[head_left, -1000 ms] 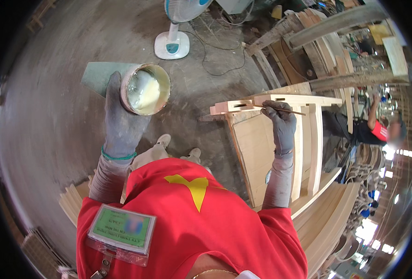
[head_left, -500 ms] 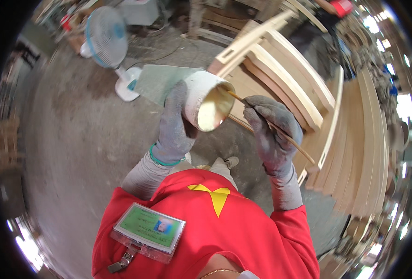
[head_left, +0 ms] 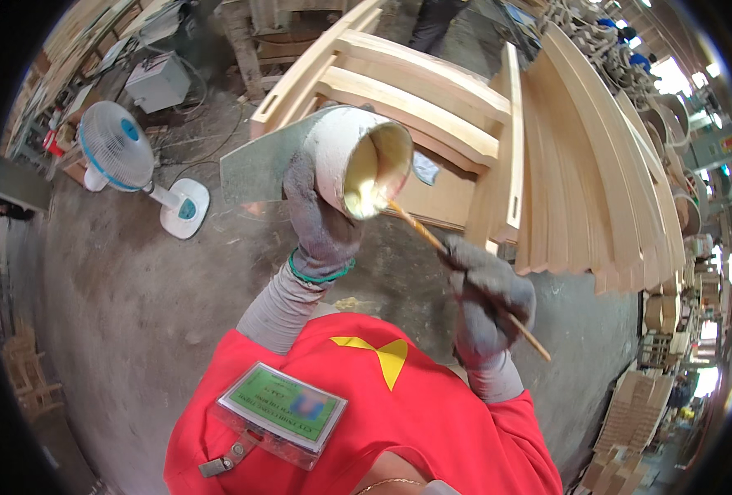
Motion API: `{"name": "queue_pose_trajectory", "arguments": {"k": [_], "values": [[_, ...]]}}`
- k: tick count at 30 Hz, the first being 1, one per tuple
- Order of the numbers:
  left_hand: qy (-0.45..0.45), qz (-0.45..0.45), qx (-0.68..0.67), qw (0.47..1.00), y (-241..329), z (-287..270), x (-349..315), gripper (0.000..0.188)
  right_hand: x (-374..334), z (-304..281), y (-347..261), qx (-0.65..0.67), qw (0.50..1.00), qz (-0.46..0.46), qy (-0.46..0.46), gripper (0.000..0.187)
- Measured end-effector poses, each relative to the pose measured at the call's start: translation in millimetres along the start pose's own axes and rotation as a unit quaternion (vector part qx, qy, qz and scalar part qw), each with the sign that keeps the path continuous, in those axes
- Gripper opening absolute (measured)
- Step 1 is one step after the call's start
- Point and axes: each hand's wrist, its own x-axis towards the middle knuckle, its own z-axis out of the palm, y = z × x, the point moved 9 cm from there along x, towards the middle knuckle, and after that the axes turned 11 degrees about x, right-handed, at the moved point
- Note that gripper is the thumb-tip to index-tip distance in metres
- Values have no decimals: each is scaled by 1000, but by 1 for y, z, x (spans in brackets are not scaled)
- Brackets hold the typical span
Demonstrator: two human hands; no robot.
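My left hand, in a grey work glove, is wrapped round a white, crusted cup. The cup is tilted, its mouth facing right and toward me, and a pale cream-coloured substance lies inside. A flat grey-green panel sticks out to the left behind the cup; whether it is joined to it I cannot tell. In my gloved right hand a thin wooden stick is gripped, its far end at the cup's lower rim and its other end poking out below the hand.
Just beyond the cup stands a pale wooden frame with curved slats. To its right is a row of curved wooden boards. A white and blue fan stands on the floor at left, near a white box. A person's legs show at the far side.
My right hand has dropped lower and toward me, and the stick's tip has gone from the cup's upper right rim to its lower rim. The view has swung, shifting frame and fan leftward.
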Motion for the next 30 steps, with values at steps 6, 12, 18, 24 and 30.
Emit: {"name": "queue_pose_trajectory", "arguments": {"k": [6,12,18,24,30], "values": [[-33,10,51,998,5,51,-35,75,-25,-53,-23,22,997,-21,66,21],[-100,65,241,963,-14,86,-72,47,-41,-88,-27,57,991,13,120,23],[-173,-214,-158,948,-33,131,-83,49,-53,-104,-30,24,983,1,182,23],[-166,-333,-252,893,-54,150,-79,50,-59,-93,-36,32,966,-63,250,18],[-183,-479,-274,813,-101,144,-89,45,-76,-140,4,9,874,88,478,9]]}}
